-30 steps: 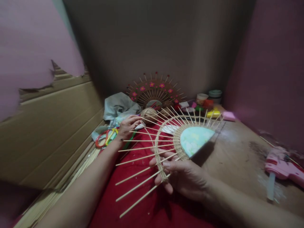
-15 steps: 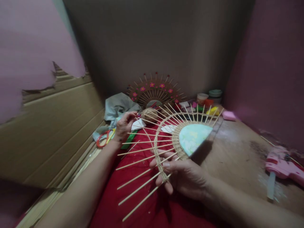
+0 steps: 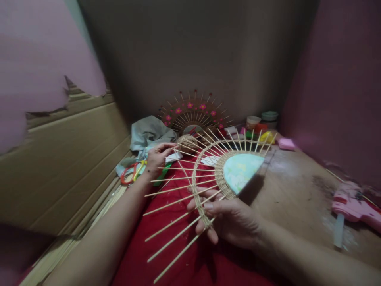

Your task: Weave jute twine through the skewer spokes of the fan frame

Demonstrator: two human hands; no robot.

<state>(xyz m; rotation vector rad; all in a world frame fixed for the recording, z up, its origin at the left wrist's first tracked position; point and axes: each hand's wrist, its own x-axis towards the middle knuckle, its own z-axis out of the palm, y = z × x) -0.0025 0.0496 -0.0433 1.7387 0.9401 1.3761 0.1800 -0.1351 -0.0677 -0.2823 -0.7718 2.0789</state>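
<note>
My right hand point(image 3: 235, 218) grips a half-round woven fan point(image 3: 219, 174) by its lower end, the thumb on top and other fingers beneath. Thin sticks spread outward from the fan's pale green patterned centre point(image 3: 242, 172). A woven band hugs the centre, and a second twine ring point(image 3: 195, 174) crosses the sticks farther out. My left hand point(image 3: 157, 159) has thumb and fingers pinched near the stick tips. From those fingers a thin strand of twine point(image 3: 184, 170) runs down to the outer ring. Just beyond lies a ball of twine point(image 3: 187, 142).
A finished fan with pink flowers point(image 3: 190, 106) leans at the back wall. Orange-handled scissors point(image 3: 127, 176) and grey cloth point(image 3: 150, 133) lie left, beside cardboard point(image 3: 74, 171). A pink glue gun point(image 3: 348, 204) rests right. Tubs point(image 3: 253, 122) and coloured packets point(image 3: 267, 138) stand behind, near red cloth point(image 3: 175, 242).
My left hand has shifted slightly right and down, still pinching the strand. The fan has tilted a little, its stick tips moving left. My right hand keeps its hold.
</note>
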